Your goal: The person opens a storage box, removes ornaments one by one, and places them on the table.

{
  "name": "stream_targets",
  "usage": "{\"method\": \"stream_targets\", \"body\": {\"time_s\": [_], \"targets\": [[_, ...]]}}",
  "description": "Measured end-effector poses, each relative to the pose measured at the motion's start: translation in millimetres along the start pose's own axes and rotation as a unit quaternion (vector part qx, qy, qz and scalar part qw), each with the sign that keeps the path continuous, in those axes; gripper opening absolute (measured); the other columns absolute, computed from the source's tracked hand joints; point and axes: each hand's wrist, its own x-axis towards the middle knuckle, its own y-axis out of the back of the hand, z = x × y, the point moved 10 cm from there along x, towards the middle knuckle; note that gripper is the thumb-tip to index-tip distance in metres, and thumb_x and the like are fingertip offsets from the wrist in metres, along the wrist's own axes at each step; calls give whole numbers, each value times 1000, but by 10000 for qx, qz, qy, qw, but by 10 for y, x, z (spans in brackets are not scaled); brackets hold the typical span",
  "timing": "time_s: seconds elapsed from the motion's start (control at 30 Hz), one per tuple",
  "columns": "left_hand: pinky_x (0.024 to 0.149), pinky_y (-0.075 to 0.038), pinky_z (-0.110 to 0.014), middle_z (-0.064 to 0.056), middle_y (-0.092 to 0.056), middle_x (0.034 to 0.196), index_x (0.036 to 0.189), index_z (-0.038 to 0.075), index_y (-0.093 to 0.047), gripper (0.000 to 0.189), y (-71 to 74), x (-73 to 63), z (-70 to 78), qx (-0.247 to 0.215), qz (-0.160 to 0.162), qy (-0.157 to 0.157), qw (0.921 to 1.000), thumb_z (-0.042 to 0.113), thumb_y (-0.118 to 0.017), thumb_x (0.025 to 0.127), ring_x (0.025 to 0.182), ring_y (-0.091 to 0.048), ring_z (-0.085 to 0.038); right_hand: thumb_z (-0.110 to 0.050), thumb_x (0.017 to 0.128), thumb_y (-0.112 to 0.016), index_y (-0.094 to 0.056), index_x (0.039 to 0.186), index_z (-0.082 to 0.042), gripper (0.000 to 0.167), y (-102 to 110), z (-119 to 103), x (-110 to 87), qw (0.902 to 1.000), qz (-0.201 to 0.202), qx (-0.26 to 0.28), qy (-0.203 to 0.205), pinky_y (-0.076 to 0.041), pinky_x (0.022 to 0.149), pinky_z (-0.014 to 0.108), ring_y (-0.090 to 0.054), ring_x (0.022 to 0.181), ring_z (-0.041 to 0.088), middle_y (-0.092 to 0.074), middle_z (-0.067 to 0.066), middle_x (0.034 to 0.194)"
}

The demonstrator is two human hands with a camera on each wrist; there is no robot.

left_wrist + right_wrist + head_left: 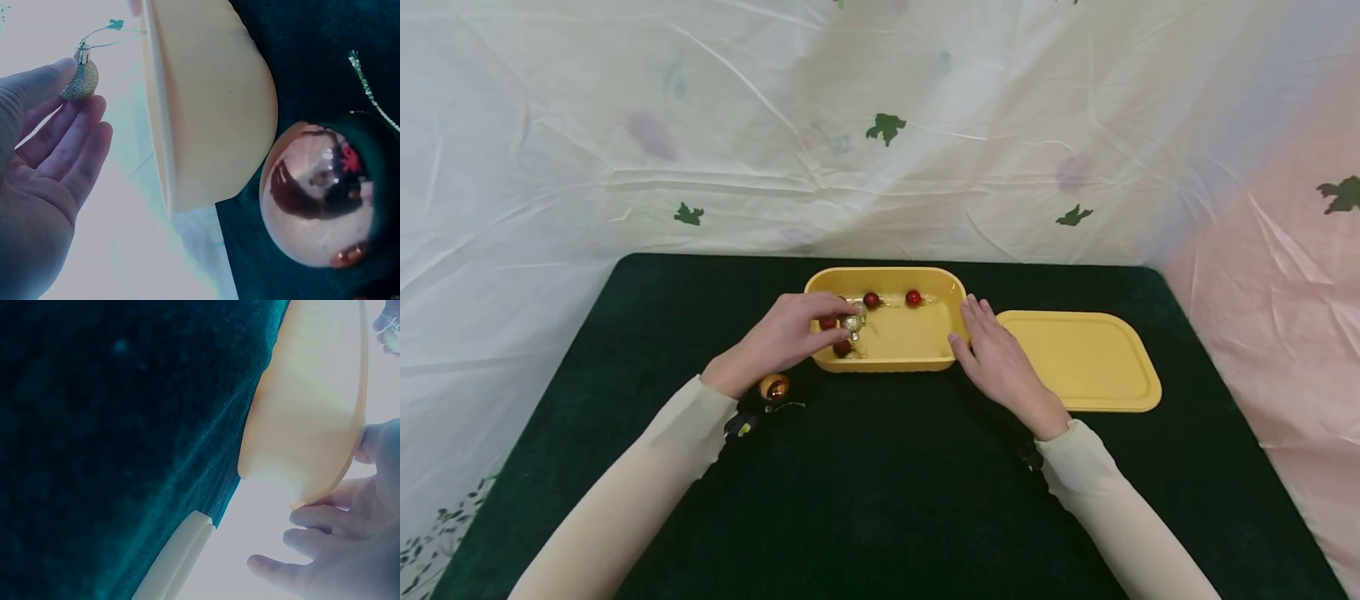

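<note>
My left hand (771, 342) is over the left end of a yellow box (910, 335), pinching a glittery gold Christmas bauble (80, 82) between thumb and fingers. A thin loop of cord rises from the bauble's cap. Inside the box lie several dark red baubles (871, 301), some partly hidden by the left hand. My right hand (1000, 362) touches the box's right end, its fingers extended along the outside and its thumb at the rim. Below the left wrist, a shiny copper-coloured bauble (774, 387) with a gold cord lies on the table.
A yellow lid (1090, 362) lies flat to the right of the box, partly behind the right hand. Both rest on a dark green cloth-covered table (880, 483). A pale patterned curtain (880, 192) hangs along the table's far edge and sides.
</note>
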Motion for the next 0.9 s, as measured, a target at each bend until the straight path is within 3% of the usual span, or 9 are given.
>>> {"method": "stream_targets", "body": {"time_s": [0.13, 0.23, 0.67, 0.9], "targets": [[93, -55, -49, -8, -72, 126, 132, 7, -70, 35, 47, -111, 11, -140, 128, 13, 9998, 17, -73, 99, 104, -67, -28, -35, 111, -47, -20, 163, 2, 69, -4, -2, 4, 10000, -10, 9, -9, -20, 124, 59, -12, 158, 37, -16, 20, 171], [96, -56, -48, -7, -72, 128, 131, 7, -70, 35, 67, -190, 27, -169, 178, 8, 9997, 18, -74, 98, 110, -68, -25, -35, 111, -47, -20, 163, 2, 69, -4, -3, 6, 10000, -8, 7, -17, -20, 124, 59, -12, 158, 37, -16, 20, 171], [99, -56, -49, -3, -72, 129, 132, 11, -70, 36, 112, -497, 132, -392, 380, 50, 9985, 19, -76, 97, 115, -68, -23, -36, 111, -46, -19, 163, 2, 70, -8, 6, -7, 10000, -42, -18, -47, -20, 124, 59, -12, 158, 37, -14, 19, 171], [96, -57, -47, -1, -71, 129, 130, 14, -71, 34, 88, -658, 121, -408, 400, 147, 9983, 21, -76, 97, 115, -68, -19, -37, 111, -46, -18, 163, 1, 70, -11, 1, -3, 10000, -48, -21, -47, -20, 124, 59, -12, 158, 37, -14, 19, 171]]}}
